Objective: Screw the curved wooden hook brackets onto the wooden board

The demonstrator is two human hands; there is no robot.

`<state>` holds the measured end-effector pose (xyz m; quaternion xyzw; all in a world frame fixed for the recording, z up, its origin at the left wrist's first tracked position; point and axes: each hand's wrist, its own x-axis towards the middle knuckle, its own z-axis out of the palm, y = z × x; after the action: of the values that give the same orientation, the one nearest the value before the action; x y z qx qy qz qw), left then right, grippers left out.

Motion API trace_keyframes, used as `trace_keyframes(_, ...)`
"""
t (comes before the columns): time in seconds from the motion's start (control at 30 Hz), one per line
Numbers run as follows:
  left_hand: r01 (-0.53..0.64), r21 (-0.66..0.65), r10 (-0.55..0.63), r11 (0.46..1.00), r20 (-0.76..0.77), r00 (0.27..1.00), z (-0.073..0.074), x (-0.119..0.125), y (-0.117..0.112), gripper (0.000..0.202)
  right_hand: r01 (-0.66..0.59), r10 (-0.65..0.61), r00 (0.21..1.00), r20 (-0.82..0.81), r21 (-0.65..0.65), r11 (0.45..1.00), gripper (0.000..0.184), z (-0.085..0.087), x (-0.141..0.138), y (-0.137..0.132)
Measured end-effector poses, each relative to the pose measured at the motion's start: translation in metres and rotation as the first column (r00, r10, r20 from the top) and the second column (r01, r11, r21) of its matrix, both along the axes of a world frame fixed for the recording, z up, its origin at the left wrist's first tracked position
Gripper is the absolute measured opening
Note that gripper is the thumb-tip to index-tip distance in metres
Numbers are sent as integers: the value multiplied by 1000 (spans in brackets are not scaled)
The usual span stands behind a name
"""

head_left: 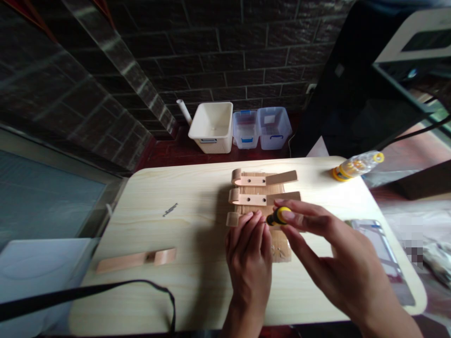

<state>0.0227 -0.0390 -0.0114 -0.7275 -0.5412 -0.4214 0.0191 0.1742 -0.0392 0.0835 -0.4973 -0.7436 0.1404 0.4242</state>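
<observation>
My left hand (pixel 249 256) lies over a wooden hook (pixel 232 219), its fingers close together and holding that piece down on a brown board (pixel 286 256). In my right hand (pixel 340 249) is a small yellow-and-black screwdriver (pixel 283 214), gripped between thumb and fingers. Its tip is by my left fingertips; whatever it touches there is hidden. Farther up the board, two similar wooden hooks, an upper one (pixel 256 180) and a lower one (pixel 257 200), lie parallel, each with two dark holes or screw heads. Small loose screws (pixel 280 252) rest on the board's near part.
Another wooden hook (pixel 123 261) and a little pile of screws (pixel 170 210) lie on the table's left side. A clear bottle with a yellow base (pixel 354 166) stands back right. A flat tablet-like device (pixel 384 258) is beside my right arm. A black strap (pixel 141 281) crosses the front left.
</observation>
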Motion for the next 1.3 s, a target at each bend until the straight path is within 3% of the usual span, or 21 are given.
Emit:
trace_keyframes(0.87, -9, -25, 10, 1000, 18, 1000, 1, 2, 0, 17, 58, -59, 998, 25, 33, 998, 20, -2, 3, 0)
trace_keyframes(1.1, -22, -38, 23, 999, 9, 1000, 2, 2, 0, 17, 6, -6, 999, 43, 6, 1000, 30, -3, 5, -1)
trace_keyframes(1.3, -6, -38, 7, 999, 12, 1000, 2, 1, 0, 17, 65, -67, 997, 46, 37, 997, 17, -2, 3, 2)
